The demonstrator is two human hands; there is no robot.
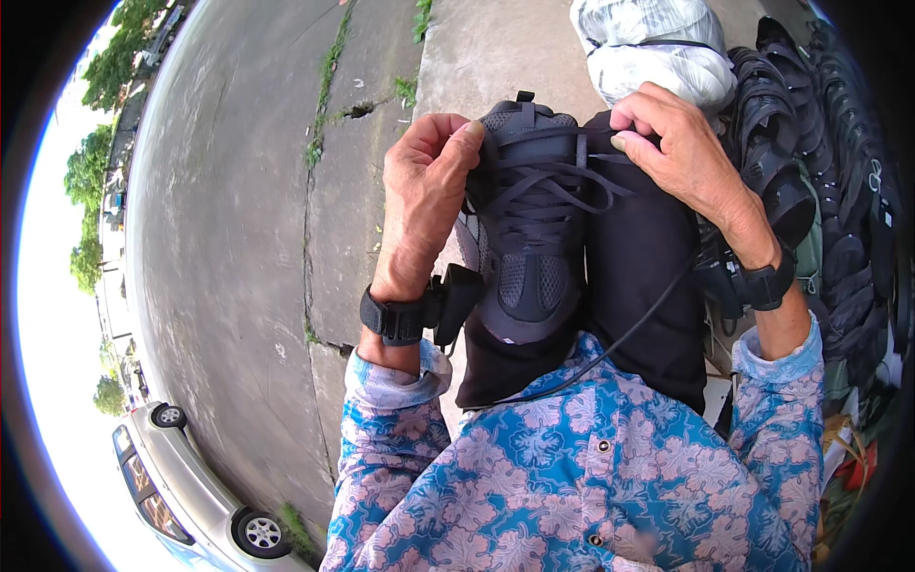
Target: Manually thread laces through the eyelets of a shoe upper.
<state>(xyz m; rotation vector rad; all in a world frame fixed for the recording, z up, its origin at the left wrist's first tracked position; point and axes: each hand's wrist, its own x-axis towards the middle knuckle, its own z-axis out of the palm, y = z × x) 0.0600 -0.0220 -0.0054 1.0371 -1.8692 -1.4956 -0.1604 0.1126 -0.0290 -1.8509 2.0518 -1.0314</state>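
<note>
A dark grey sneaker with mesh panels rests on my thighs, its toe toward me and its heel pull tab facing away. Its flat dark shoelace criss-crosses the tongue, and a loose loop hangs over the right side. Beside the left edge of the collar, my left hand is closed, thumb against forefinger, on the lace. My right hand pinches the lace on the opposite side, above my right knee. Between the hands the lace stretches across the upper tongue. The exact ends are hidden by the fingers.
A white plastic-wrapped bundle sits beyond my right hand. Rows of dark shoes are stacked along the right. Concrete ground with weedy cracks extends left, where a silver car is parked. A black cable crosses my lap.
</note>
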